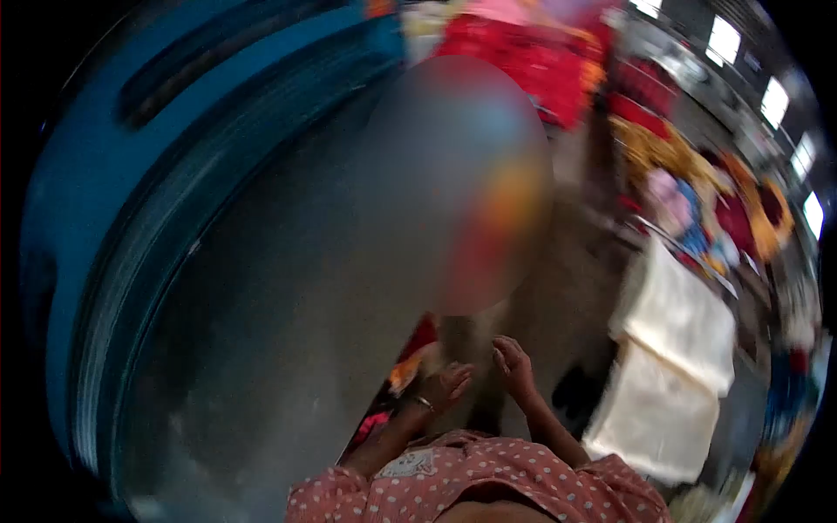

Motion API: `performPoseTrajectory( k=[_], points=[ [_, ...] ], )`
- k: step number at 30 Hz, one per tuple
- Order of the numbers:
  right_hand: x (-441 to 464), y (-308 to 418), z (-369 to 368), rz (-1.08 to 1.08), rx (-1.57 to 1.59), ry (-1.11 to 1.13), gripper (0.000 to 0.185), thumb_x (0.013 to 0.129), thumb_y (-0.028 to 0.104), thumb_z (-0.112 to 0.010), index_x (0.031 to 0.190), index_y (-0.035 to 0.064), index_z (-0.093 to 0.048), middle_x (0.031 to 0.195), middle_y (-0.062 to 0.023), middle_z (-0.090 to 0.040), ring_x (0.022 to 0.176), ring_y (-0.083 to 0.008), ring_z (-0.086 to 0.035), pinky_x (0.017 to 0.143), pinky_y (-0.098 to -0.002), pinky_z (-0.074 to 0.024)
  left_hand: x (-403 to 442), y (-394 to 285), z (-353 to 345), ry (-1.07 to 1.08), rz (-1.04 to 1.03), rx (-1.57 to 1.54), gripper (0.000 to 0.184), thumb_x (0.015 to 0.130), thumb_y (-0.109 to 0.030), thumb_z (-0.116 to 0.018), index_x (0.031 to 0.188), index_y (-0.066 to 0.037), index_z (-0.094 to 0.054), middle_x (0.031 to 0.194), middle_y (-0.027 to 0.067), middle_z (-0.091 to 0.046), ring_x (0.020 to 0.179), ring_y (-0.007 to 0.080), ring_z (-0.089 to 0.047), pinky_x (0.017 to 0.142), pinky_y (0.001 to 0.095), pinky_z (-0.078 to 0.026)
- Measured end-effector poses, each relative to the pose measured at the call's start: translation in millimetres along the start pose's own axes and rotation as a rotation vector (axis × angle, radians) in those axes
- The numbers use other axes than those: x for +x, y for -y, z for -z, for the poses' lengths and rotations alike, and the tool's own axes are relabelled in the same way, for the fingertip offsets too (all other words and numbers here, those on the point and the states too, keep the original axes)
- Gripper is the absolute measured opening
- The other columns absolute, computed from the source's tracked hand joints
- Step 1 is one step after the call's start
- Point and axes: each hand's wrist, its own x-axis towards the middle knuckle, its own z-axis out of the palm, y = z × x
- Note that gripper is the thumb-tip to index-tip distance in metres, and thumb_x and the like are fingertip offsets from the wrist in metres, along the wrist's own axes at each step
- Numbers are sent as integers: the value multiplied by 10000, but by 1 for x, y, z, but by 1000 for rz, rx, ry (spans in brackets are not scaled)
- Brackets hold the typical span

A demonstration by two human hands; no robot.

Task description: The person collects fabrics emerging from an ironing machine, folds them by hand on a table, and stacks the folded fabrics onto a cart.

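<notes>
My left hand, with a thin bangle at its wrist, is held in front of my body. Its fingers look loosely curled, and nothing shows in them. A short gap to the right, my right hand is raised with its fingers bent inward, also with no object visible. Motion smears both hands somewhat. Just left of my left hand, a strip of red, orange and pink cloth shows beside my forearm. Both hands appear apart from each other.
A large blue-rimmed surface curves along the left. White folded cloth lies at the right. Beyond it are heaps of coloured fabric. Red cloth is at the far end. A blurred oval hides the centre.
</notes>
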Motion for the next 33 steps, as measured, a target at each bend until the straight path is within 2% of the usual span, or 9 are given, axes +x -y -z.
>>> performPoseTrajectory(
  k=[3,6,7,10,16,22,26,28,33],
  points=[
    [43,45,-89,251,15,193,210,848,91,-550,1047,25,-561,1040,-176,-570,982,-304,-558,833,-349,-447,-45,48,60,-435,-129,408,360,873,-249,-486,1202,-101,-494,1240,99,-484,1149,279,-447,983,379,-339],
    [71,68,-169,452,21,268,221,847,93,-544,1059,31,-550,1075,-164,-560,1010,-329,-534,848,-367,-437,-125,80,112,-811,293,500,374,850,-245,-508,1198,-108,-507,1269,107,-461,1163,288,-431,955,420,-361],
    [86,105,-179,295,47,380,244,842,108,-548,1078,44,-538,1123,-153,-539,1050,-340,-503,878,-388,-413,-149,90,130,-839,417,530,393,841,-251,-522,1209,-116,-498,1292,99,-437,1183,289,-407,971,430,-337],
    [104,93,-252,568,-202,286,291,835,115,-563,1120,80,-513,1176,-133,-511,1077,-336,-484,898,-417,-389,-236,118,158,-899,754,603,456,816,-269,-564,1243,-140,-471,1361,77,-366,1245,290,-336,1019,459,-266],
    [110,96,-311,499,-454,275,334,830,200,-575,1140,97,-506,1274,-109,-451,1218,-298,-372,999,-433,-267,-328,128,172,-997,859,739,465,780,-265,-601,1212,-136,-486,1360,98,-349,1220,320,-352,1024,500,-245],
    [111,97,-309,523,-455,286,303,834,177,-560,1126,109,-515,1281,-86,-458,1216,-277,-382,980,-411,-277,-320,140,206,-1040,774,663,423,784,-235,-582,1189,-138,-511,1306,81,-405,1183,304,-381,988,496,-289],
    [110,100,-310,528,-491,286,298,840,157,-546,1132,109,-514,1286,-78,-454,1220,-271,-381,981,-410,-280,-325,236,279,-1117,549,613,295,777,-213,-591,1066,-155,-589,1150,50,-552,1038,294,-498,831,443,-424],
    [111,103,-312,540,-512,301,295,844,156,-540,1134,109,-514,1284,-80,-455,1219,-273,-384,980,-410,-283,-320,255,341,-1053,808,324,262,769,-201,-598,1031,-181,-602,1014,51,-613,903,287,-561,713,407,-481],
    [114,108,-318,497,-517,298,295,833,151,-555,1124,114,-521,1267,-81,-473,1198,-285,-408,972,-409,-293,-318,368,474,-1270,683,805,344,764,-200,-589,1107,-209,-565,1028,71,-596,927,282,-556,751,400,-475]
  ],
)
